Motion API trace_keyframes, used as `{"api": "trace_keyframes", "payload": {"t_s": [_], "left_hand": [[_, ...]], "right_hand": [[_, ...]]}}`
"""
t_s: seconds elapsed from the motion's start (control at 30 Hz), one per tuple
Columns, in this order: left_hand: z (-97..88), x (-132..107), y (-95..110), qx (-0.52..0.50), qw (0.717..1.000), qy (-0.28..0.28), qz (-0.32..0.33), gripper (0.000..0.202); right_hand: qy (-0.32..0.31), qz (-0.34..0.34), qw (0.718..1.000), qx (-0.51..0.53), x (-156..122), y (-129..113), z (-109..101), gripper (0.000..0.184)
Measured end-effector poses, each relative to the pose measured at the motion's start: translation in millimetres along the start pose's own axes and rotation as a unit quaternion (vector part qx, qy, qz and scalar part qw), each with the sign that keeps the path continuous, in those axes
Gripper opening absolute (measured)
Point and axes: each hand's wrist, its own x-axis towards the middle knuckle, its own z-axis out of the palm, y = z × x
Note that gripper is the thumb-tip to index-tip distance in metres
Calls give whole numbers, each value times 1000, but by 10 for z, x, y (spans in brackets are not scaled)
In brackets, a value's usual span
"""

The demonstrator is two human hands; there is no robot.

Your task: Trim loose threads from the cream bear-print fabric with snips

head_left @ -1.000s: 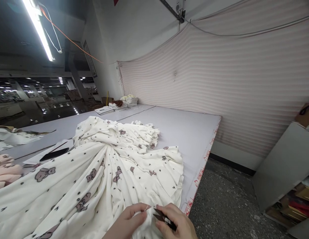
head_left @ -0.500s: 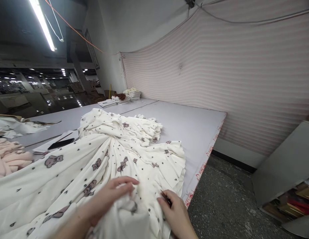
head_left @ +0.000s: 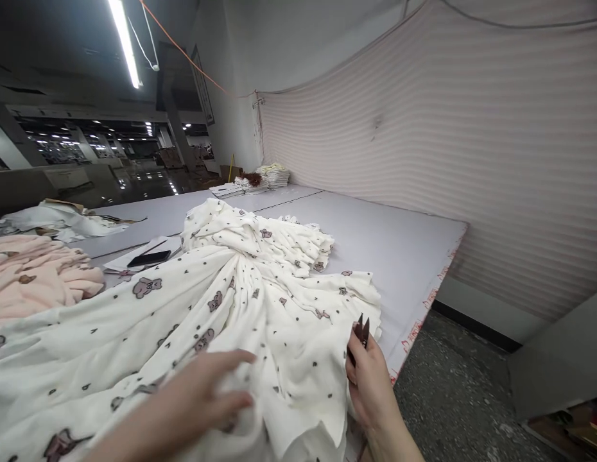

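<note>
A white garment (head_left: pixel 231 308) printed with small brown bears and dots lies bunched and spread over the grey cutting table (head_left: pixel 404 250). My left hand (head_left: pixel 207 398) rests on the cloth near the bottom edge, fingers curled round a fold of it. At the garment's ruffled right hem my right hand (head_left: pixel 368 378) is closed on dark thread snips (head_left: pixel 362 330), whose blades point up.
A pink fleece pile (head_left: pixel 33 276) lies at the left. A black phone (head_left: pixel 148 258) sits on white paper behind the garment. Stacks of folded cloth (head_left: pixel 272 174) stand at the far end. A striped sheet (head_left: pixel 472 141) hangs on the right above the speckled floor (head_left: pixel 452 391).
The view has swung left and down. My right hand moved right to the ruffled hem with the snips raised. My left hand slid down and left, gathering the cloth.
</note>
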Motion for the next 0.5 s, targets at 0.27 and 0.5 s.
{"api": "trace_keyframes", "payload": {"t_s": [0.27,0.5], "left_hand": [[555,239,-14,-17,989,-64,132,24],[-290,362,-98,-377,924,65,-2,29]], "right_hand": [[34,-87,987,-133,-108,52,-116,32],[-90,-18,995,-46,-164,-2,170,24]]}}
